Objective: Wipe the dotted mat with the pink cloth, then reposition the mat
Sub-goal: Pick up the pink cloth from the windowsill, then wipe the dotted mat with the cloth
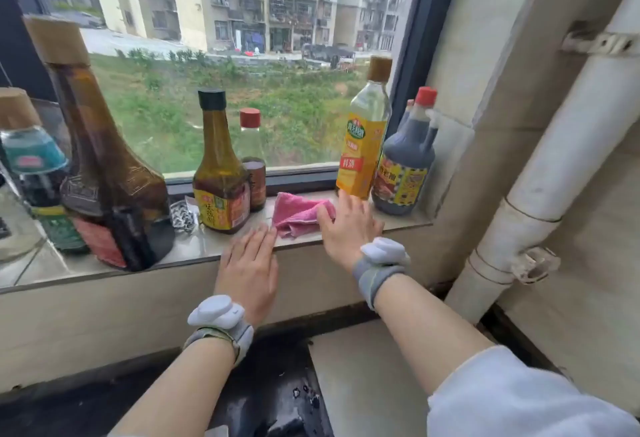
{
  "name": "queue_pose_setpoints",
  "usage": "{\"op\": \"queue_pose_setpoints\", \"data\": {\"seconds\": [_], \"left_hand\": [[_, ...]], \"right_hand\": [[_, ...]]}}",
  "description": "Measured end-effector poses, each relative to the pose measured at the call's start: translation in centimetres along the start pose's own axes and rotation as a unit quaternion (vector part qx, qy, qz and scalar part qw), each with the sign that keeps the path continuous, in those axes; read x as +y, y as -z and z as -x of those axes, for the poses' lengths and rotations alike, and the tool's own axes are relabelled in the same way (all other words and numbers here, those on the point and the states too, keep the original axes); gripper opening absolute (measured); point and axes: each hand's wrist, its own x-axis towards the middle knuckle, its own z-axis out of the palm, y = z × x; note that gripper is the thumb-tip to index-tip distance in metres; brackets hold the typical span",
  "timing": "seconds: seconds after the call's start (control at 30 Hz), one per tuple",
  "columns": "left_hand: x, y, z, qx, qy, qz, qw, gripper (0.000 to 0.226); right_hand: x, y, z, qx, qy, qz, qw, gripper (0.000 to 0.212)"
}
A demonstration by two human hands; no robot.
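- Window glass with apartment blocks beyond fills the background, and the stone sill [398, 225] below it carries a row of condiment bottles
- Lying crumpled on that sill is the pink cloth [294, 216], the landmark here; just left of it stands an amber bottle [221, 173], just right of it a yellow-labelled bottle [363, 149] and a dark sauce bottle [405, 166]
- Right hand [349, 232] rests on the cloth's right edge, fingers spread flat and touching the fabric, not yet closed round it
- Left hand [251, 267] sits just below and left of the cloth, fingers straight and together, holding nothing, fingertips near the cloth's lower corner
- No dotted mat shows anywhere in view, so I cannot say where it lies; a dark surface [270, 384] well below the cloth is too murky to identify
- By my reckoning the job is at its very start: the cloth is only being fetched, and both the wiping and the repositioning are left to do
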Motion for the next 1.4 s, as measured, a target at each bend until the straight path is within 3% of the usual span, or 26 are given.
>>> {"op": "queue_pose_setpoints", "data": {"seconds": [0.13, 0.27, 0.33, 0.4, 0.5, 0.6, 0.7, 0.87, 1.07, 1.13, 1.27, 1.33, 1.4], "left_hand": [[0.2, -0.5, 0.0, 0.044, 0.030, 0.044, 0.998, 0.045], [-0.1, -0.3, 0.0, 0.044, 0.020, 0.050, 0.998, 0.045], [0.1, 0.0, -0.1, 0.039, 0.030, 0.060, 0.997, 0.045], [0.5, 0.5, -0.1, 0.029, 0.051, 0.084, 0.995, 0.047], [0.9, 1.6, -0.2, -0.024, 0.068, 0.107, 0.992, 0.053], [1.7, 3.1, -0.8, -0.118, 0.062, 0.063, 0.989, 0.058], [3.5, 4.0, 0.3, -0.132, 0.060, 0.068, 0.987, 0.060], [10.3, 2.6, 7.5, -0.153, -0.028, 0.138, 0.978, 0.053], [18.1, -1.4, 19.8, -0.325, -0.017, 0.215, 0.921, 0.045], [19.5, -2.8, 23.0, -0.366, -0.009, 0.221, 0.904, 0.049], [20.1, -5.5, 26.3, -0.378, -0.029, 0.203, 0.903, 0.067], [20.2, -6.3, 27.1, -0.372, -0.028, 0.193, 0.908, 0.067], [20.3, -7.0, 27.8, -0.381, -0.002, 0.203, 0.902, 0.065]], "right_hand": [[-1.9, -1.2, -2.1, -0.027, -0.150, -0.008, 0.988, 0.061], [-2.8, -1.7, -1.8, -0.007, -0.147, -0.030, 0.989, 0.032], [-2.7, -1.2, -1.9, 0.025, -0.135, -0.132, 0.982, 0.027], [-2.6, -0.1, -1.2, 0.060, -0.134, -0.334, 0.931, 0.015], [-1.4, 2.4, 0.4, 0.038, -0.182, -0.563, 0.805, 0.005], [1.7, 4.8, 2.6, -0.029, -0.229, -0.624, 0.746, 0.015], [5.7, 5.8, 5.2, -0.083, -0.263, -0.641, 0.717, 0.028], [13.0, 7.0, 11.7, -0.091, -0.320, -0.591, 0.735, 0.022], [23.8, 7.2, 20.6, -0.099, -0.377, -0.526, 0.756, 0.015], [27.4, 6.8, 23.2, -0.091, -0.393, -0.481, 0.778, 0.015], [32.8, 6.2, 26.2, -0.057, -0.410, -0.339, 0.845, 0.014], [35.0, 6.4, 26.8, -0.048, -0.448, -0.306, 0.839, 0.010], [37.3, 6.1, 26.6, -0.040, -0.498, -0.308, 0.810, 0.021]]}}
